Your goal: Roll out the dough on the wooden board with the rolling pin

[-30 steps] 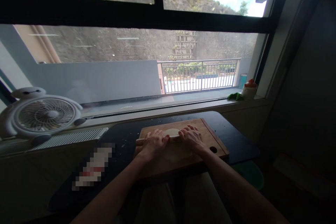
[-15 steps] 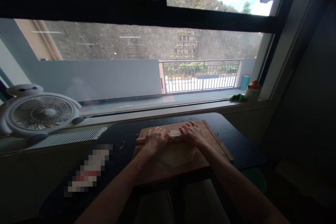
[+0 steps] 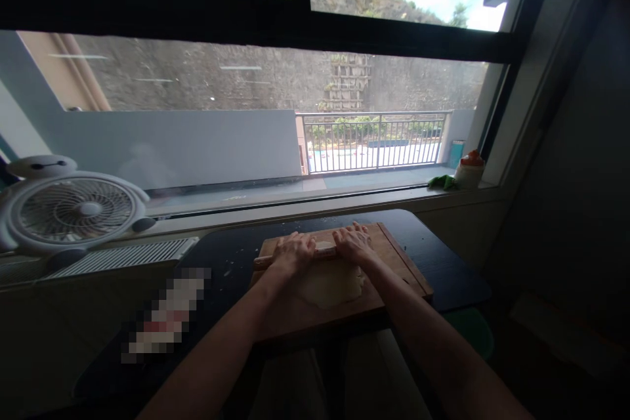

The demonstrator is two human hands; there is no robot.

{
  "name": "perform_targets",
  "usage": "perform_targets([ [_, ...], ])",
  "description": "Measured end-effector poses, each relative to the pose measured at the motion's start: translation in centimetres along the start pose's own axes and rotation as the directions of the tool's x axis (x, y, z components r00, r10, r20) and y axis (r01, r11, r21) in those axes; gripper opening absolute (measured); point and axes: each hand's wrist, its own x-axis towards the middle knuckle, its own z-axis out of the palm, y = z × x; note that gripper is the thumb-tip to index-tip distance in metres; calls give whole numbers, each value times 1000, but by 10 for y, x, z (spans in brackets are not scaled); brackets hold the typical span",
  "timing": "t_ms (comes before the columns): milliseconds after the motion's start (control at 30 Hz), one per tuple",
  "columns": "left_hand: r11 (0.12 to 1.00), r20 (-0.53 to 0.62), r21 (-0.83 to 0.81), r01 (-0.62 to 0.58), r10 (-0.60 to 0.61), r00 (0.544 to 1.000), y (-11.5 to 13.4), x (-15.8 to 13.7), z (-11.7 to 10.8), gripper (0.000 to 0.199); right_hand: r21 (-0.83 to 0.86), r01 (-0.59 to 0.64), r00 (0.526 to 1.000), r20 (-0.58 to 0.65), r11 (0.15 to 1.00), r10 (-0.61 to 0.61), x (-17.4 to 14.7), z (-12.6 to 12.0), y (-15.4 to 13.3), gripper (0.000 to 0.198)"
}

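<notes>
Across the cutting board (image 3: 395, 257), both hands lie partly open on the rolling pin (image 3: 325, 251) — the left hand (image 3: 295, 251) and the right hand (image 3: 353, 243) each rest on top, fingers loosely bent and reaching past it. Pale, flat dough (image 3: 329, 287) with an uneven edge spreads on the board beneath and nearer than the pin. Compared with half a second ago, the pin sits closer to the board's far edge — more dough shows on the near side.

Bright daylight fills the window (image 3: 256, 79); the table (image 3: 428, 262) is dim; lower corners nearly black.
</notes>
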Motion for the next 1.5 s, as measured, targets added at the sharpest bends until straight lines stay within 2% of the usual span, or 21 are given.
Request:
perform_targets([
  [100,999,48,-14,50,-49,998,-3,25,-2,41,-3,-1,999,37,1000,1,26,1,1,38],
  [200,999,54,-18,48,-47,997,-3,23,-2,41,2,4,999,33,1000,-4,28,5,4,42],
  [300,1000,11,-14,-4,4,1000,0,-4,3,44,10,24,1000,-19,1000,-24,1,10,6,46],
  [433,992,-136,25,-123,125,983,2,-50,13,52,41,99,986,-138,994,-93,-47,14,7,46],
  [500,986,-183,53,-159,166,969,2,-64,17,56,56,118,978,-179,991,-106,-62,14,7,44],
  [567,986,-172,56,-159,167,971,2,-66,18,59,52,110,981,-169,993,-100,-65,13,7,44],
  [667,994,-103,16,-109,110,989,2,-50,12,57,12,67,994,-85,998,-66,-48,9,4,47],
  [767,999,-23,-15,-36,36,999,1,-19,6,54,-15,16,1000,-13,1000,-17,-14,7,4,50],
  [867,1000,25,-18,13,-12,1000,-3,13,4,49,-26,22,998,60,999,-20,19,8,6,41],
  [933,999,44,-18,29,-28,999,-6,26,5,48,-28,46,994,102,999,-43,31,8,7,33],
  [1000,1000,38,-16,27,-26,999,-7,28,7,46,-25,54,994,99,998,-51,30,8,7,32],
  [1067,1000,8,-11,13,-13,1000,-5,16,9,44,-20,50,997,53,999,-49,17,8,7,40],
  [1167,1000,-64,-2,-18,18,998,1,-20,11,48,-4,70,997,-27,998,-71,-17,7,5,49],
  [1300,990,-241,52,-132,141,960,5,-65,14,50,13,105,986,-129,994,-103,-59,10,5,45],
  [1400,984,-271,92,-152,172,947,5,-72,14,51,16,111,976,-189,994,-105,-66,11,5,43],
  [1500,993,-192,57,-105,114,975,4,-54,10,47,11,75,985,-154,997,-72,-49,10,3,43],
])
